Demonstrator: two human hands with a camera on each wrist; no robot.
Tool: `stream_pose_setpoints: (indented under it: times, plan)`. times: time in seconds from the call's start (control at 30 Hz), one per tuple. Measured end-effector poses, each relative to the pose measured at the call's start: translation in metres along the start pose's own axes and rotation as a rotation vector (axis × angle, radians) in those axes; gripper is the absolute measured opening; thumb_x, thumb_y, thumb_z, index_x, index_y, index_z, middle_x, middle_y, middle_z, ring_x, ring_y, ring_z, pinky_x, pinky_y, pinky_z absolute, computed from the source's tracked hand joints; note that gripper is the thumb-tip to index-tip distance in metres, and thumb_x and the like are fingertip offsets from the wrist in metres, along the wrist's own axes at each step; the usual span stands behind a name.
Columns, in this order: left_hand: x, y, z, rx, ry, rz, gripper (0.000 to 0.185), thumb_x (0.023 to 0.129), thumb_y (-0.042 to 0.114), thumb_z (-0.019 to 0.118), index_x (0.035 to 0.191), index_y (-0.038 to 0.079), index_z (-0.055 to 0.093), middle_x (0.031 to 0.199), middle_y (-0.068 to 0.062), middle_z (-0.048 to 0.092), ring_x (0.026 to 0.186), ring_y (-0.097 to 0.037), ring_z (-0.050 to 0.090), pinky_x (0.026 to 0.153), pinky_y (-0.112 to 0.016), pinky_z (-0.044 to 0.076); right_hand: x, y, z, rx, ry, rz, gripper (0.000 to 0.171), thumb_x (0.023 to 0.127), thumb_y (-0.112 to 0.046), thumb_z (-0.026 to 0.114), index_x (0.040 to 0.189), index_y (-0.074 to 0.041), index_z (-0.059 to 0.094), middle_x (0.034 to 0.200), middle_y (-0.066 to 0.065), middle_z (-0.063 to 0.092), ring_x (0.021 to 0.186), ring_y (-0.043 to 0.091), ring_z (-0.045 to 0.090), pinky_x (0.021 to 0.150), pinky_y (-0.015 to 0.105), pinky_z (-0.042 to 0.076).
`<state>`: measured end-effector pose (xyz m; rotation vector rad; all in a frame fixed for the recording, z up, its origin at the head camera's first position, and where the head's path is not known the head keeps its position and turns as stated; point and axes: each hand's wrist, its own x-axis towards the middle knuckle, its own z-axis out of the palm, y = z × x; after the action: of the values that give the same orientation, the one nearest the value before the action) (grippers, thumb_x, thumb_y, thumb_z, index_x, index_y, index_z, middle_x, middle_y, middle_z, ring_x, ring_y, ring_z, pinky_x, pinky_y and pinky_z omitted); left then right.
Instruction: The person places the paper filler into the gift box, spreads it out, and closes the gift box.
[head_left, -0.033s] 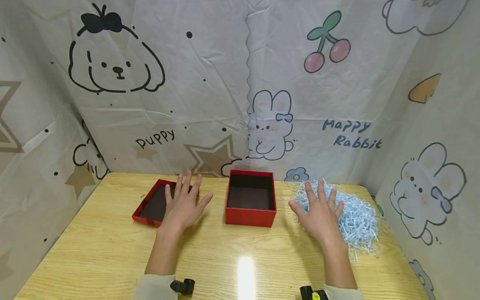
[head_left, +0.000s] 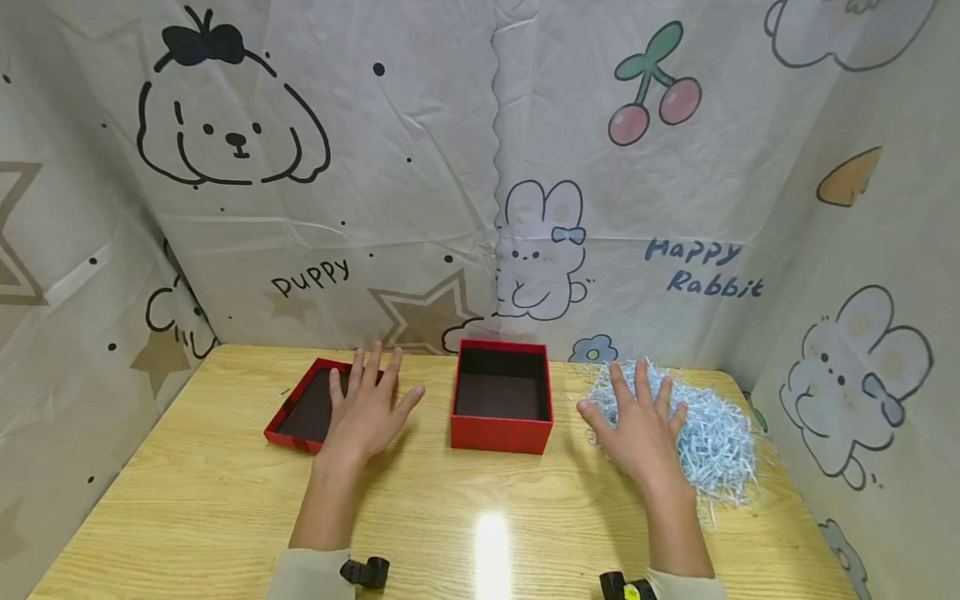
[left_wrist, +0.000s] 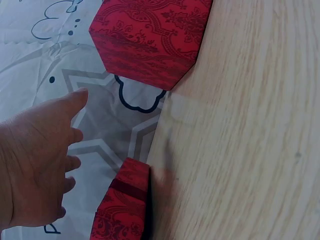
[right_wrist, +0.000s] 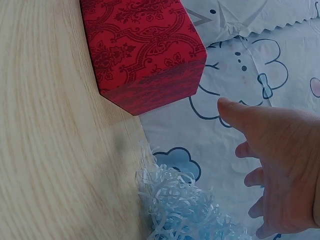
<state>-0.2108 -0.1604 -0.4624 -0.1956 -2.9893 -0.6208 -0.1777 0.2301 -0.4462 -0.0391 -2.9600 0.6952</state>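
Note:
My left hand (head_left: 365,419), fingers spread and straight, hovers over the right side of a shallow red box lid (head_left: 294,446) with a dark inside. It holds nothing, and part of the lid is hidden beneath it. At the middle stands a deeper red box (head_left: 498,433), its top uncovered and its dark inside bare. The left wrist view shows the patterned red side of the box (left_wrist: 150,40). My right hand (head_left: 643,433), also spread with straight fingers, is over the left part of a heap of pale blue shredded paper (head_left: 716,442). Nothing is in its grasp.
A wooden table (head_left: 427,525) carries everything. Behind it and at both sides hangs a pale printed cloth (head_left: 420,200) with cartoon animals. A few loose paper strands lie around the heap.

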Motion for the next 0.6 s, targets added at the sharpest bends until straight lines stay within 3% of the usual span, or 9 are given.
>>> stream_pose_setpoints:
  times: [0.37,0.6]
  plan:
    - [0.000,0.002,-0.001,-0.062,-0.024,0.020,0.080,0.109,0.061,0.045,0.171,0.020,0.018,0.178,-0.015,0.002,0.163,-0.038,-0.006,0.121,-0.072,-0.010,-0.002,-0.002,-0.005,-0.009,-0.004,-0.009,0.094,0.100,-0.060,0.065,0.170,-0.013,0.023,0.175,0.025,-0.001,0.153,0.063,-0.009,0.113,0.084,-0.004]
    - [0.002,0.019,0.003,-0.225,-0.049,0.100,0.077,0.110,0.053,0.051,0.171,0.021,0.017,0.178,-0.012,0.007,0.164,-0.033,0.000,0.122,-0.072,-0.007,-0.005,0.010,-0.018,0.012,0.006,0.031,0.099,0.099,-0.051,0.072,0.170,-0.011,0.017,0.174,0.028,-0.003,0.153,0.062,-0.008,0.114,0.084,0.001]
